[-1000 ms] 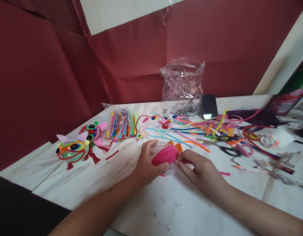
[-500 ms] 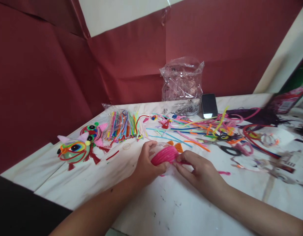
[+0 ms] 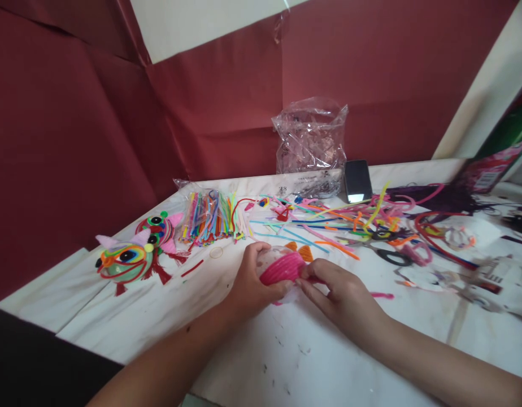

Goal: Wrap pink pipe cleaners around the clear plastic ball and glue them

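Note:
A clear ball [image 3: 274, 255] with rows of bright pink pipe cleaner [image 3: 282, 269] across its side is gripped in my left hand [image 3: 255, 280], thumb in front and fingers curled round the back. Two orange pieces [image 3: 305, 252] stick up at its upper right. My right hand [image 3: 339, 288] pinches at the right edge of the pink rows. A pink pipe cleaner end [image 3: 382, 295] shows beyond that hand; whether it is the strand between the fingertips is hidden.
Two decorated animal-face balls [image 3: 124, 261] stand at the left. Behind are bundled pipe cleaners [image 3: 214, 217], a clear plastic bag [image 3: 309, 138] and a dark phone-like device [image 3: 357, 181]. Loose pipe cleaners, scissors [image 3: 393, 257] and a white glue gun [image 3: 500, 282] lie to the right.
The view has shifted slightly, so the table things sit a little further left. Both hands keep nearly the same hold on the ball and its pink strands.

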The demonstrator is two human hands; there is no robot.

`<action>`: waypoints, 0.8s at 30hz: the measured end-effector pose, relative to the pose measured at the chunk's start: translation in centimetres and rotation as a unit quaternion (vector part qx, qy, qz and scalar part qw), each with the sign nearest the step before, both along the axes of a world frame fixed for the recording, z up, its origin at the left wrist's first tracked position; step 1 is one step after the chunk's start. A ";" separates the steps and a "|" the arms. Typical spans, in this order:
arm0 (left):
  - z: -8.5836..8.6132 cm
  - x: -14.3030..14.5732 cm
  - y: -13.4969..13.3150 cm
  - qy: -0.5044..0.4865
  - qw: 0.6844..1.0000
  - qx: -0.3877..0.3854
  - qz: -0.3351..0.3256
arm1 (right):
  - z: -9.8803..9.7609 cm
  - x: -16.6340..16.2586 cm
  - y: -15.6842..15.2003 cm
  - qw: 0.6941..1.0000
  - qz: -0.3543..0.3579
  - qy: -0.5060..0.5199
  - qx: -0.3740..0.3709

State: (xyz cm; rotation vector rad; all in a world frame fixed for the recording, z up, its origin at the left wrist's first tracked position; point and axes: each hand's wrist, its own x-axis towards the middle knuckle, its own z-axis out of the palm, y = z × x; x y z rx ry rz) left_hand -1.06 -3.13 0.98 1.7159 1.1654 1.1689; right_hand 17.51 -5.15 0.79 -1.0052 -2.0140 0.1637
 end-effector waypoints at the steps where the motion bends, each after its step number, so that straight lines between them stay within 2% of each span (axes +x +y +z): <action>1: 0.1 0.0 0.0 0.000 1.000 -0.005 -0.001 | 0.0 0.0 0.0 1.000 0.000 0.001 -0.005; 10: 0.4 0.3 0.3 -0.041 0.999 -0.028 -0.003 | 0.2 0.2 0.4 0.998 0.005 0.043 -0.055; 24: 0.2 0.3 0.0 -0.037 0.999 -0.026 -0.014 | 0.5 0.1 0.1 0.998 -0.010 0.013 -0.054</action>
